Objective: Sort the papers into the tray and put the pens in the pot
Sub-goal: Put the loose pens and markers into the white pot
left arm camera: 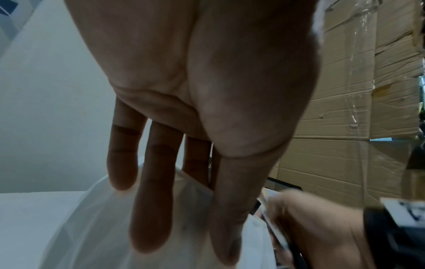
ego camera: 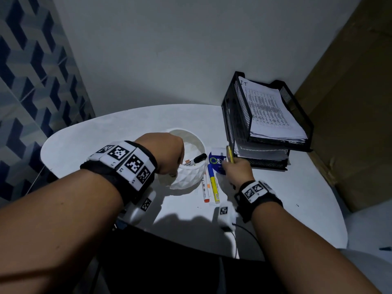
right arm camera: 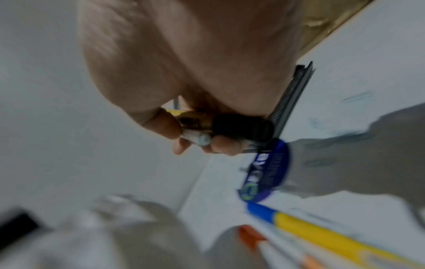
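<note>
the white faceted pot (ego camera: 188, 164) stands on the white table (ego camera: 275, 198) with a black-capped marker (ego camera: 196, 159) leaning inside it, cap up over the rim. the left hand (ego camera: 164, 154) is at the pot's near rim; in the left wrist view its fingers (left arm camera: 151, 200) are straight and slightly spread, tips against the pot's wall, holding nothing.

the right hand (ego camera: 238, 169) is just right of the pot. its fingers (right arm camera: 158, 125) are curled round a yellow pen (ego camera: 230, 154) with a black end, and the right wrist view shows a second, whitish pen end pinched alongside it; that view is blurred, so i cannot tell more of it.

just below those fingertips, between the two hands, a blue-and-yellow pen (ego camera: 213, 184) and an orange-tipped white marker (ego camera: 205, 189) lie side by side on the table, beside a blue-printed card (ego camera: 216, 161).

beyond the right fingers stands the black mesh two-tier tray (ego camera: 239, 115), papers (ego camera: 269, 109) stacked in its top tier and more in the lower one. cardboard boxes (ego camera: 350, 102) are to its right.
</note>
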The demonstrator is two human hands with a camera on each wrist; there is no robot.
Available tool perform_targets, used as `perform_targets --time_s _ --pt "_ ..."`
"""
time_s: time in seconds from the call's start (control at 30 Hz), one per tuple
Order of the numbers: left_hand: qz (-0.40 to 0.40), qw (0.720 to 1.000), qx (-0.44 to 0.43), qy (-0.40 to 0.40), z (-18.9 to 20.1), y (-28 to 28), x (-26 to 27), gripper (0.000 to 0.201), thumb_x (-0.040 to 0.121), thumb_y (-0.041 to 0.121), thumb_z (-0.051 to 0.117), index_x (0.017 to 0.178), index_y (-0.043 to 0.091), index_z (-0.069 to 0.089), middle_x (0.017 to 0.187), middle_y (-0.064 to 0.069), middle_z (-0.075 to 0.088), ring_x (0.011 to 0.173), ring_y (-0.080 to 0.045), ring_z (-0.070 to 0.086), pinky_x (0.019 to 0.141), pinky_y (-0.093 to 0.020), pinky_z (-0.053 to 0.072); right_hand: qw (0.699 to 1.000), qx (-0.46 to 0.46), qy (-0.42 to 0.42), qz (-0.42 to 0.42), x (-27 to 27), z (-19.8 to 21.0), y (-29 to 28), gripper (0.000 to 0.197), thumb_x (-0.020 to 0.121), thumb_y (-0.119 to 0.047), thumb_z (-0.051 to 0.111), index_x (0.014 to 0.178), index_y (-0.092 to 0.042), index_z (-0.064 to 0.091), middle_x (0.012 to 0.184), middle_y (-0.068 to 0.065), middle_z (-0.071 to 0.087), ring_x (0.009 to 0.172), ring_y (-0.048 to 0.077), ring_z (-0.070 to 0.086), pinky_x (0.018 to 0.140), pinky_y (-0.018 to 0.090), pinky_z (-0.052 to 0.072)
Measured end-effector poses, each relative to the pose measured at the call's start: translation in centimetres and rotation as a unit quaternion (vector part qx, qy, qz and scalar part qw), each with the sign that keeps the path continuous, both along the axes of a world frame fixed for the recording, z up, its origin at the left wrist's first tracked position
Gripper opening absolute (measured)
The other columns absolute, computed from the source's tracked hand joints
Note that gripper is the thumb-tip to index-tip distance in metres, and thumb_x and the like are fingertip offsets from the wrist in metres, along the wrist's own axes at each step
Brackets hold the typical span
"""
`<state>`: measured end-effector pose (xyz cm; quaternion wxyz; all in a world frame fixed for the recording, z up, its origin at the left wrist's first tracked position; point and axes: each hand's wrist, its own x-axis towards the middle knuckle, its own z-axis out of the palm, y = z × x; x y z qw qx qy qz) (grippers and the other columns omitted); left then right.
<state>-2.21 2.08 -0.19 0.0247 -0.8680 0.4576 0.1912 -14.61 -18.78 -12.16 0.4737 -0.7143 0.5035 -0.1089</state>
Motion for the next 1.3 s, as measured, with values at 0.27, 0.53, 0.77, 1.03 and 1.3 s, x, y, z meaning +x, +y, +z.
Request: perform_targets --time_s 0.27,0.53,0.77,1.03,1.3 --pt "-0.031 1.000 0.005 -0.004 0.2 -0.5 -1.5 0.022 0.077 0.031 0.083 0.072 0.027 0.062 0.066 0.012 0.057 0.078 -0.020 0.063 0.061 -0.027 0.043 0.885 0.240 -0.399 0.016 3.6 10.6 5.0 0.021 0.091 0.006 0.037 0.091 -0.011 0.048 0.065 0.007 0.048 0.052 0.019 0.048 0.052 0.029 0.036" --pt "-0.028 0.999 0.010 -0.022 0.7 0.5 -1.4 0.016 0.077 0.028 0.080 0.072 0.025 0.065 0.066 0.008 0.058 0.065 -0.016 0.058 0.054 -0.027 0.038 0.861 0.246 -0.442 0.060 4.1 9.6 8.4 0.009 0.086 -0.004 0.056 0.090 -0.011 0.059 0.076 0.012 0.066 0.078 0.029 0.068 0.079 0.038 0.052" --pt "-0.001 1.000 0.012 -0.029 0.4 0.8 0.1 0.016 0.073 0.029 0.083 0.086 0.023 0.076 0.077 0.007 0.070 0.078 -0.019 0.069 0.059 -0.026 0.045 0.955 0.104 -0.270 -0.067 3.0 5.2 2.0 0.010 0.093 -0.007 0.057 0.087 -0.009 0.065 0.075 0.010 0.063 0.066 0.023 0.060 0.059 0.034 0.052" --pt "0.031 0.999 -0.007 -0.040 0.2 0.7 0.9 0.018 0.067 0.026 0.085 0.084 0.025 0.077 0.076 0.005 0.072 0.076 -0.020 0.070 0.058 -0.025 0.046 0.982 -0.102 0.130 0.096 0.0 -3.7 1.3 0.012 0.084 -0.010 0.067 0.088 -0.020 0.063 0.085 -0.002 0.065 0.073 0.015 0.061 0.059 0.021 0.041" --pt "0.038 0.999 0.004 -0.037 -0.4 0.8 1.1 0.015 0.069 0.028 0.084 0.083 0.027 0.077 0.076 0.006 0.072 0.076 -0.020 0.069 0.058 -0.025 0.046 0.973 -0.130 0.158 0.109 0.3 -4.2 0.9 0.022 0.080 -0.018 0.070 0.101 -0.019 0.062 0.090 -0.001 0.065 0.081 0.020 0.063 0.064 0.024 0.042"
